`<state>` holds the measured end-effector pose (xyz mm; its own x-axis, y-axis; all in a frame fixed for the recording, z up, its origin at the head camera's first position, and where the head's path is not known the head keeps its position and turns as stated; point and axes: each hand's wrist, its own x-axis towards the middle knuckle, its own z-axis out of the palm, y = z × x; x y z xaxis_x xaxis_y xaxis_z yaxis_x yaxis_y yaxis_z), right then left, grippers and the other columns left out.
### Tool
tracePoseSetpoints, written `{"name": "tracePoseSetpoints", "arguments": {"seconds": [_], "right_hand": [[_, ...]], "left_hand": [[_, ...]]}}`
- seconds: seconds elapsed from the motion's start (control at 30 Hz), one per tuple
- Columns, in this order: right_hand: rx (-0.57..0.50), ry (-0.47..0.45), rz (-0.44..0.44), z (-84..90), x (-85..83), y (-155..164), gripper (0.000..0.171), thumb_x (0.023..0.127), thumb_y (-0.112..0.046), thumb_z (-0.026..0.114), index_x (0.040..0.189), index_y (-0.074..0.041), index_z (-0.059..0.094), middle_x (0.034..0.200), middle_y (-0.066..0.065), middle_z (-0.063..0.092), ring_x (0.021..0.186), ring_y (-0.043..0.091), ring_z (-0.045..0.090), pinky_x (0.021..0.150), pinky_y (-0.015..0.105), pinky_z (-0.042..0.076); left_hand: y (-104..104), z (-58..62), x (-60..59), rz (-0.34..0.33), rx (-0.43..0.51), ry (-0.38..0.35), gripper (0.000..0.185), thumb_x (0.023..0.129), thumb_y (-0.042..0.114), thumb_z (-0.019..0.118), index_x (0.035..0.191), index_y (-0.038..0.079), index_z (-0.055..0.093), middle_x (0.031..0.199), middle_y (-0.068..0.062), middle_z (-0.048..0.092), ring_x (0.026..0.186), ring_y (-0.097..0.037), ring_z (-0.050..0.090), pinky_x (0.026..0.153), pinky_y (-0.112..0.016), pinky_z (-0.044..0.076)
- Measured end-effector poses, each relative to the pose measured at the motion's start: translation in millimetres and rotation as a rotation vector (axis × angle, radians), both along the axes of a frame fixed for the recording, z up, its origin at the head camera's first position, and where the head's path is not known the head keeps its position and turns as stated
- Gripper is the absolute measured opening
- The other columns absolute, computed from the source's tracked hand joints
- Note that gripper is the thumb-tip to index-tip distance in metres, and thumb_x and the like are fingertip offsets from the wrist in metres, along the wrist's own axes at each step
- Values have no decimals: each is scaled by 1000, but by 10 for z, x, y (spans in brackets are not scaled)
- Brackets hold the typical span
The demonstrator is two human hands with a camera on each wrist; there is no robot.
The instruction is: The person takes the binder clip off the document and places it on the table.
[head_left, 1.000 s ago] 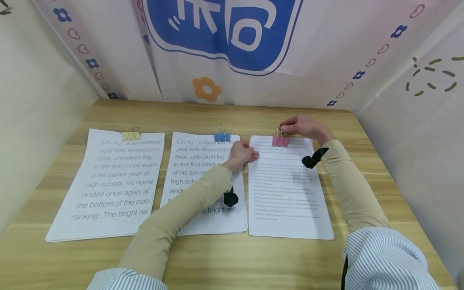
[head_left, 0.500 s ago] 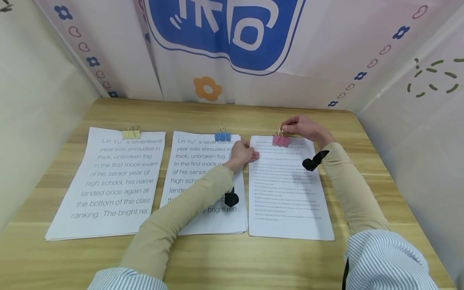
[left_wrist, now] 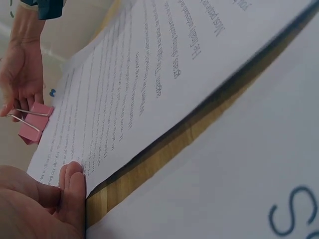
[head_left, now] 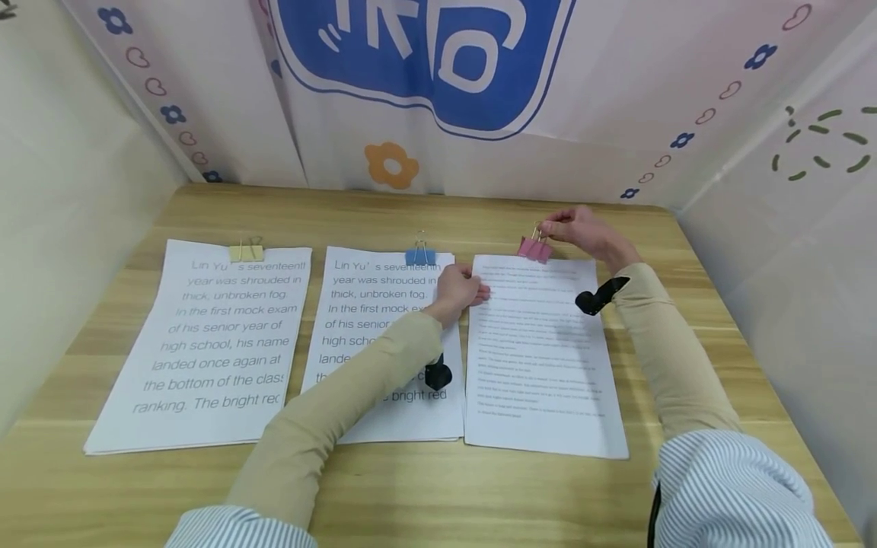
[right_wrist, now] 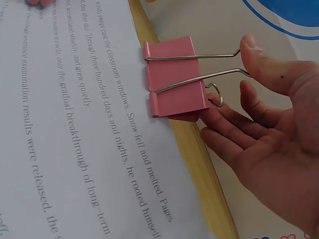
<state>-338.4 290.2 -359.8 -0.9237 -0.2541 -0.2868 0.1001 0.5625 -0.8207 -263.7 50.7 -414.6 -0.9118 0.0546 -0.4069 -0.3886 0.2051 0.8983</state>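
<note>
My right hand [head_left: 584,230] pinches the wire handles of a pink binder clip [right_wrist: 177,79], thumb on the front handle and fingers behind. The clip stands tilted at the top edge of the right-hand paper stack [head_left: 537,358], its lip overlapping the edge in the right wrist view. My left hand [head_left: 457,293] lies across the gap between the middle and right stacks. Its fingers [left_wrist: 75,184] press on the right stack's left edge near the top corner. The right stack carries small print.
A middle paper stack [head_left: 373,342] with larger print bears a blue binder clip [head_left: 421,257]. Farther left lies another large-print stack [head_left: 219,342] with a yellow binder clip [head_left: 247,253]. All rest on a wooden table [head_left: 404,495], with printed white walls behind and beside it.
The pink clip has moved up and slightly right, from over the print to the sheet's top edge, and tilted. My right hand moved with it; the right stack turned slightly. The left hand stayed.
</note>
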Motion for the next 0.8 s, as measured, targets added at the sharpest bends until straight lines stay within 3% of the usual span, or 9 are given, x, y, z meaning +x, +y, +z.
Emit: {"name": "tracePoseSetpoints", "arguments": {"seconds": [0.23,0.37,0.6,0.8], "right_hand": [[-80,-1,-49,66,-6,52,43,95,-27,56,122,3,44,112,7,56,117,27,51,114,46,36],[-130,26,-67,135,4,113,42,95,-25,56,122,5,43,113,6,55,112,18,55,114,43,38],[-144,67,-140,209,63,351,58,93,-26,60,135,5,35,111,-3,54,95,2,61,101,24,50],[-96,60,-155,220,176,666,67,94,-29,59,143,5,27,114,-5,55,96,-1,60,110,37,43]], "left_hand": [[-3,4,-2,-8,5,-5,28,97,10,49,123,1,53,97,-15,71,75,-15,70,62,-17,59],[1,-1,-3,11,0,7,26,97,9,50,121,1,54,96,-16,71,78,-19,71,62,-18,59],[2,-13,-5,8,-10,20,28,97,11,49,123,1,53,97,-15,71,81,-19,71,64,-18,60],[7,-17,-15,-4,9,18,36,97,9,48,131,-1,46,98,-17,70,82,-20,71,66,-19,60]]}}
